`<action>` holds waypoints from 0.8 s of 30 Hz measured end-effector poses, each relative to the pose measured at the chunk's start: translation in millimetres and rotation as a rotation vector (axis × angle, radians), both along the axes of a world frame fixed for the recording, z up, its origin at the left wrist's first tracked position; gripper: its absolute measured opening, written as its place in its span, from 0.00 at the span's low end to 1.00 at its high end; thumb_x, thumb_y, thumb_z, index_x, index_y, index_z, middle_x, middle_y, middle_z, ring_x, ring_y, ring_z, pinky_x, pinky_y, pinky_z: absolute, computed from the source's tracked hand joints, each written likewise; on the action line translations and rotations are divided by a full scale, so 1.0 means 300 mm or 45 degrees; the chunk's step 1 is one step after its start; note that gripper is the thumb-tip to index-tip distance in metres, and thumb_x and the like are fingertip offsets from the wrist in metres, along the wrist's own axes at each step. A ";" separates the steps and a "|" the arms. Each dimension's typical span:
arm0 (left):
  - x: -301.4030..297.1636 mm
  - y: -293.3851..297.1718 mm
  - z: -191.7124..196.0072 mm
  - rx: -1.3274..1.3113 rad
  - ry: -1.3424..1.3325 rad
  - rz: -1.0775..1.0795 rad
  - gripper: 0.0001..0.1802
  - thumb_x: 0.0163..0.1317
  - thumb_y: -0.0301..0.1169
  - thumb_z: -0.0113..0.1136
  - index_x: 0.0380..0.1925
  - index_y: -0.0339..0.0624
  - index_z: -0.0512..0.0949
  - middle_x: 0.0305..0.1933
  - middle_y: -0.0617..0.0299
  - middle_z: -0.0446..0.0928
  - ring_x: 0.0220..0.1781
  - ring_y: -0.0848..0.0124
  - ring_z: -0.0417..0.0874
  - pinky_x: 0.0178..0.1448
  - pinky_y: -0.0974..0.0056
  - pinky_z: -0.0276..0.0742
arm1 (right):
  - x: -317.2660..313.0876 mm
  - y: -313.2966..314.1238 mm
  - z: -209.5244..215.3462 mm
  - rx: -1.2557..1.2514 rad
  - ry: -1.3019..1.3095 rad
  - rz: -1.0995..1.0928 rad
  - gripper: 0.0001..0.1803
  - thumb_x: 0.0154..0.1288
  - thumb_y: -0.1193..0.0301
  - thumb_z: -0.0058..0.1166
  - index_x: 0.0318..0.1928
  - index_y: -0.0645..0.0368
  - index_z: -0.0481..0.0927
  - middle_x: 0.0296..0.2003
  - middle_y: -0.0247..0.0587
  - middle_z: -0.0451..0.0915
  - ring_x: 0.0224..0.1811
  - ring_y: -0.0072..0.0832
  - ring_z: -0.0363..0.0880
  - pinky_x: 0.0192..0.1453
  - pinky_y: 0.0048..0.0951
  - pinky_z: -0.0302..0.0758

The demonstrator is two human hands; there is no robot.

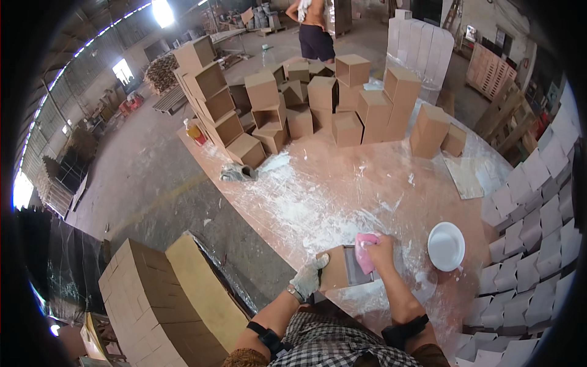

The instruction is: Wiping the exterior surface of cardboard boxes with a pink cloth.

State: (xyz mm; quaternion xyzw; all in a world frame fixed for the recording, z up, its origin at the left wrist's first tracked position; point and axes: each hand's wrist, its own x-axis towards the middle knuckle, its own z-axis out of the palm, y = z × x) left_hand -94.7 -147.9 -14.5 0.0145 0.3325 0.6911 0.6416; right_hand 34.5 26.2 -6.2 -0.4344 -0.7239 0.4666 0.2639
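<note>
My left hand (pixel 309 276), in a whitish work glove, grips the left side of an open brown cardboard box (pixel 333 269) at the table's near edge. The box lies on its side, and a grey surface shows at its right. In my bare right hand (pixel 382 252) is a soft pink pad (pixel 365 257), held at the grey part of the box; whether it is a sponge or a folded cloth I cannot tell. To the right stands a round white bowl (pixel 446 246). White powder or paste is smeared over the tabletop (pixel 318 171) around the box.
Brown cardboard boxes (pixel 261 92) are stacked along the far side of the table. Greyish-white boxes (pixel 520 263) pile up at the right. More cardboard (pixel 147 300) stands at the lower left. A crumpled grey object (pixel 237 172) lies near the left edge. Beyond the table stands a person (pixel 316 37).
</note>
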 end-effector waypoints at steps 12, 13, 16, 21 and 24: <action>-0.014 0.001 -0.002 -0.049 0.082 -0.099 0.27 0.60 0.40 0.58 0.55 0.39 0.67 0.49 0.57 0.74 0.48 0.65 0.77 0.54 0.60 0.75 | -0.025 0.027 0.137 0.097 -0.694 -0.134 0.12 0.47 0.63 0.54 0.31 0.53 0.83 0.33 0.50 0.81 0.39 0.47 0.80 0.42 0.42 0.75; -0.023 0.008 -0.063 -0.026 0.100 -0.091 0.27 0.60 0.41 0.59 0.56 0.39 0.66 0.49 0.56 0.74 0.48 0.65 0.77 0.54 0.59 0.76 | -0.034 0.024 0.094 0.142 -0.731 -0.151 0.11 0.46 0.65 0.56 0.31 0.54 0.83 0.32 0.49 0.82 0.37 0.43 0.81 0.40 0.39 0.76; -0.019 0.001 -0.053 -0.053 0.049 -0.068 0.21 0.62 0.39 0.56 0.51 0.41 0.71 0.43 0.61 0.77 0.42 0.68 0.79 0.47 0.61 0.79 | -0.036 -0.011 0.075 -0.131 -0.355 -0.038 0.10 0.44 0.72 0.58 0.31 0.56 0.83 0.30 0.44 0.82 0.32 0.35 0.81 0.36 0.34 0.76; -0.057 0.022 0.023 -0.113 0.174 -0.207 0.20 0.62 0.39 0.56 0.49 0.40 0.72 0.42 0.59 0.78 0.39 0.69 0.80 0.44 0.64 0.79 | 0.020 -0.094 0.178 -0.400 0.133 0.193 0.12 0.44 0.85 0.54 0.32 0.63 0.82 0.27 0.39 0.81 0.27 0.25 0.79 0.31 0.27 0.75; -0.070 0.051 0.144 -0.076 0.265 -0.240 0.18 0.61 0.39 0.58 0.47 0.39 0.74 0.40 0.59 0.79 0.36 0.70 0.81 0.40 0.66 0.79 | 0.078 -0.093 0.196 -0.570 0.393 -0.147 0.12 0.45 0.86 0.52 0.34 0.66 0.81 0.26 0.42 0.81 0.25 0.28 0.79 0.28 0.28 0.75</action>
